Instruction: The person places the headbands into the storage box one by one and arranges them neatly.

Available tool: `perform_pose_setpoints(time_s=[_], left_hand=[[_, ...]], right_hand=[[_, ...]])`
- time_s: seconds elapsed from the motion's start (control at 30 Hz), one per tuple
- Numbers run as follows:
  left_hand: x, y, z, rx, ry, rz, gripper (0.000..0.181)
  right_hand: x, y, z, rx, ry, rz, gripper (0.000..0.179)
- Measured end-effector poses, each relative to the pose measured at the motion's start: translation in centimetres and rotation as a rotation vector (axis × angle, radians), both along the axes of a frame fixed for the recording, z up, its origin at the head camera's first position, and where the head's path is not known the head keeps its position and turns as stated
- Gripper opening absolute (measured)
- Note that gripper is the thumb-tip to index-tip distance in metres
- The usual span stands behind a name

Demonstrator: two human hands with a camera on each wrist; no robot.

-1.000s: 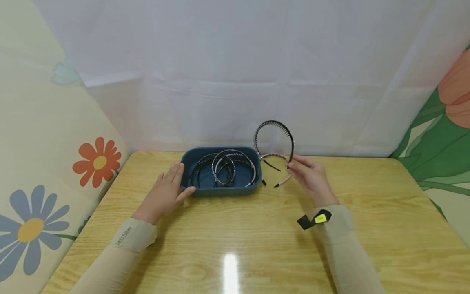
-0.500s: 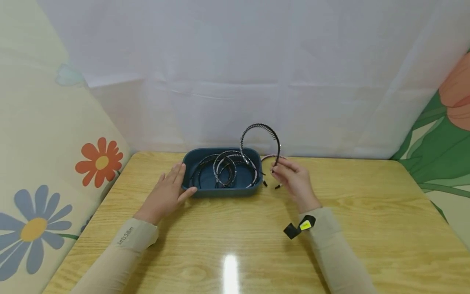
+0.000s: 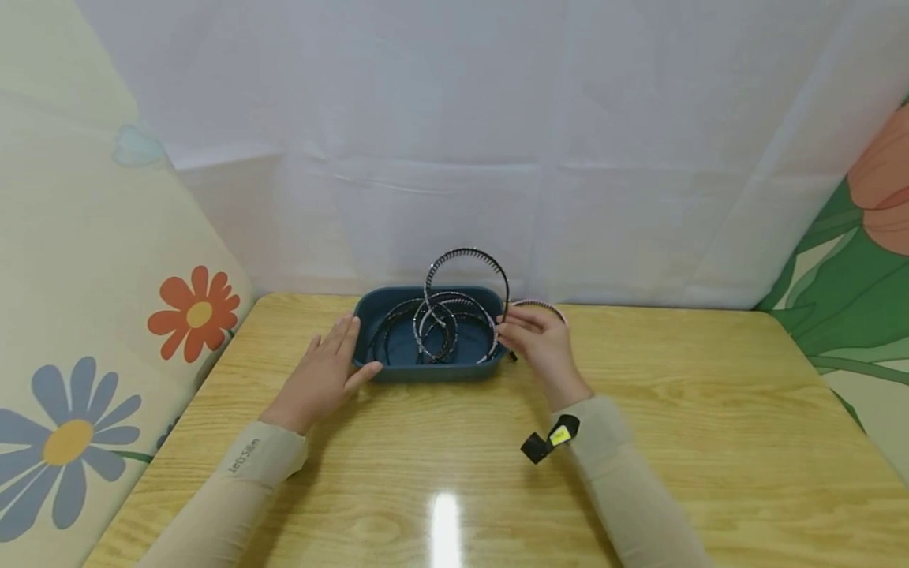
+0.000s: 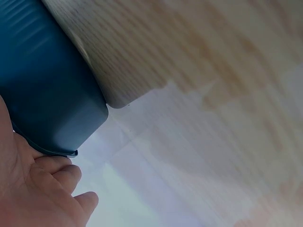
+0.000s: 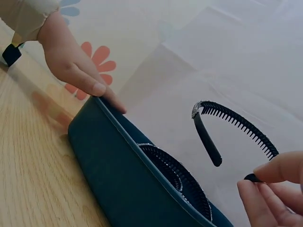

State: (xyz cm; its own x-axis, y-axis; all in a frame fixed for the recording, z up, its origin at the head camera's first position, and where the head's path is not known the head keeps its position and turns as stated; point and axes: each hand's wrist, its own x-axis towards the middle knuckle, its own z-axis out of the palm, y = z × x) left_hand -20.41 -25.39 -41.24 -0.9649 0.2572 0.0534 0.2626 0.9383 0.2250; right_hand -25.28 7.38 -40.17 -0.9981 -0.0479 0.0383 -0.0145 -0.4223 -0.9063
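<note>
A black toothed headband (image 3: 466, 251) with a sparkly outer side stands up over the dark blue bin (image 3: 426, 372). My right hand (image 3: 541, 347) pinches one end of it at the bin's right rim; in the right wrist view its other end (image 5: 208, 142) hangs free above the rim. Inside the bin lie several headbands (image 3: 398, 312), dark and sparkly, overlapping one another. My left hand (image 3: 319, 375) rests on the bin's left end with the fingers straight along the rim, and the left wrist view shows the fingers (image 4: 66, 175) against that rim.
A pink toothed headband (image 3: 543, 304) lies on the table just right of the bin, partly hidden behind my right hand. The wooden table (image 3: 710, 410) ends at a white cloth backdrop (image 3: 426, 158) behind the bin. Flowered panels (image 3: 71, 237) stand at both sides.
My right hand has moved left with the black headband, from beside the bin to above it. The pink headband is now more covered by the hand. My left hand has kept its place.
</note>
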Motion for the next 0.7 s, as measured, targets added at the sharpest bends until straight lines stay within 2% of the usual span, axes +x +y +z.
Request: perform_pose_setpoints(time_s=[0.13,0.43,0.7], left_hand=[[0.0,0.1,0.0,0.002,0.002,-0.003,0.093],[-0.1,0.1,0.0,0.009,0.002,0.001,0.092],[0.0,0.1,-0.1,0.008,0.006,0.003,0.091]], right_hand=[[-0.1,-0.9,0.2,0.024,-0.016,0.004,0.036],[-0.1,-3.1,0.7,0.135,-0.049,-0.012,0.035],[-0.1,-4.7,0.5,0.286,0.004,-0.021,0.035]])
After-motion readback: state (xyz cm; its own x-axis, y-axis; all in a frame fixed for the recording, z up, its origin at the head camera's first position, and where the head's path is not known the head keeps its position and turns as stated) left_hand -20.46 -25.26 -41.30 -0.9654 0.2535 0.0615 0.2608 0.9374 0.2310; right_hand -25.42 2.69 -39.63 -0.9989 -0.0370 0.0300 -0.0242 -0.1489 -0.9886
